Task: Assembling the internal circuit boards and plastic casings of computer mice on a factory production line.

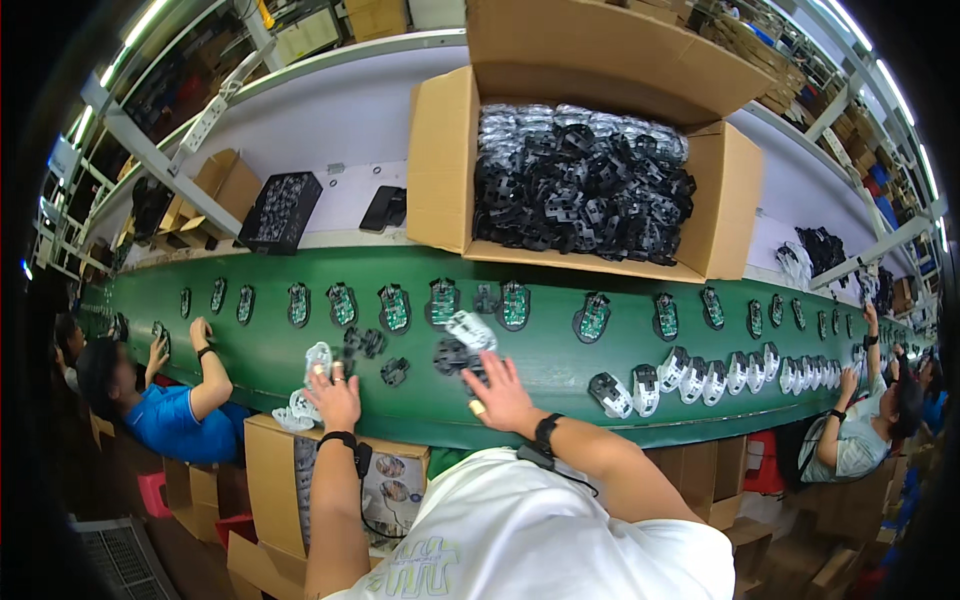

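Note:
My left hand, with yellow finger covers on its fingertips, closes on a white computer-mouse shell at the belt's near side. More white shells lie at the belt edge beside that wrist. My right hand reaches in from the right, its thumb apart from the fingers. Its fingertips meet another white mouse shell, tilted and slightly blurred. Just under that shell are black plastic mouse parts, partly hidden by my fingers. Loose black parts lie between my hands.
The green belt carries a row of black mouse bases with green circuit boards. White-and-black mouse bodies line its near right side. Behind stands a large carton of black parts. Co-workers sit at left and right.

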Tool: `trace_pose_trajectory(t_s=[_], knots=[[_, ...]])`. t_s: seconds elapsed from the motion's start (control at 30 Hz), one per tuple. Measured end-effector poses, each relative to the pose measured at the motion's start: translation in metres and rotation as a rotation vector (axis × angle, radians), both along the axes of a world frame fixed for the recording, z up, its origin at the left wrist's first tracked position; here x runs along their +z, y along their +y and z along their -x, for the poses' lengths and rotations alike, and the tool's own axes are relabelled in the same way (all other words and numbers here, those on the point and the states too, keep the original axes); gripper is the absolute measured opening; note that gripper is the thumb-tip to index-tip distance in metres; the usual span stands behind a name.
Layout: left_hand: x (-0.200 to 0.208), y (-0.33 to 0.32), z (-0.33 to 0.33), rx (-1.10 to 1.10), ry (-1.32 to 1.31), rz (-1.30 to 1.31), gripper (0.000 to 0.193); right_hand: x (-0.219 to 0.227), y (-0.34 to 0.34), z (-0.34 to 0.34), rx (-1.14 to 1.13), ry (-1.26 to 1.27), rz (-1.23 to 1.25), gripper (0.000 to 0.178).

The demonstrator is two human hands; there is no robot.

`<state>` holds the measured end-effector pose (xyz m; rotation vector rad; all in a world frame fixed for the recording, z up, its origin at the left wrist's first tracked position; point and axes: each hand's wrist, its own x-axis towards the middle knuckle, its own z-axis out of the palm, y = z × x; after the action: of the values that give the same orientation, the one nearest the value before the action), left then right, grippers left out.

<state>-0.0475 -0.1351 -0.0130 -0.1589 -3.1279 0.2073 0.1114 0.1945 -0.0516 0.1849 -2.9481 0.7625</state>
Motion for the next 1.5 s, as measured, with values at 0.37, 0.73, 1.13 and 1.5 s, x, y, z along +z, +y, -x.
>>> trace_pose_trajectory(t_s=[0.37, 0.73, 1.13, 1.5], knots=[[0.029, 0.187, 0.027, -0.356, 0.074, -0.31, 0.061, 0.024, -0.05, 0.053, 0.523, 0.082, 0.145, 0.074], [-0.011, 0.096, -0.023, -0.553, 0.082, -0.131, 0.054, 0.002, 0.026, 0.012, 0.068, -0.014, 0.092, 0.078], [0.013, 0.073, 0.005, -0.204, -0.049, -0.196, 0.063, -0.009, -0.001, 0.068, 0.167, 0.221, -0.092, 0.024], [0.059, 0.145, -0.043, -0.182, -0.266, -0.918, 0.084, -0.009, 0.07, -0.022, -0.66, -0.34, 0.916, 0.025]])
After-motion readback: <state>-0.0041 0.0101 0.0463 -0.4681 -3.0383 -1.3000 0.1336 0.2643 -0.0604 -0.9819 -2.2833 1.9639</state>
